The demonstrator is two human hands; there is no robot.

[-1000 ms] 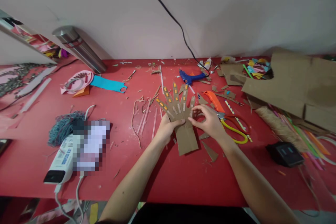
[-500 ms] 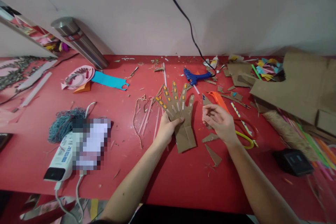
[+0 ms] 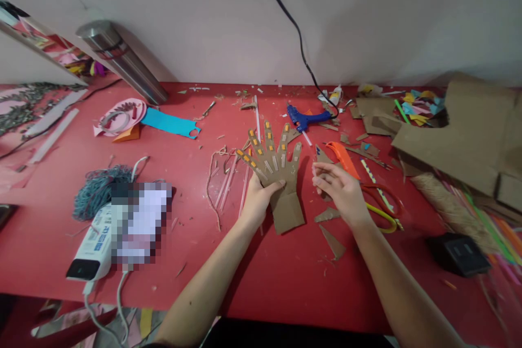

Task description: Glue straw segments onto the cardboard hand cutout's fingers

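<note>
My left hand [image 3: 260,198] is closed on a hand-shaped cardboard cutout [image 3: 287,204], with the thumb across its palm. Short orange straw pieces sit along several of the cutout's fingers, and clear straw pieces lie on its palm and remaining fingers. To the right of the cutout, my right hand [image 3: 340,190] is closed in a pinch. Something small and pale shows at its fingertips, too small to name for sure. Cardboard scraps [image 3: 332,242] lie under and below this hand. Orange-handled scissors [image 3: 342,157] are just beyond it.
A blue glue gun [image 3: 308,118] with a black cord lies behind the cutout. Clear straws [image 3: 228,182] and string are at its left. A steel flask [image 3: 126,62], a phone [image 3: 142,223], a power bank [image 3: 95,242], large cardboard [image 3: 460,130] and a black box [image 3: 459,254] surround the work area.
The cardboard hand has tipped and shifted slightly left in my left hand. My right hand keeps its pinch, with only a small movement; the view has shifted a little.
</note>
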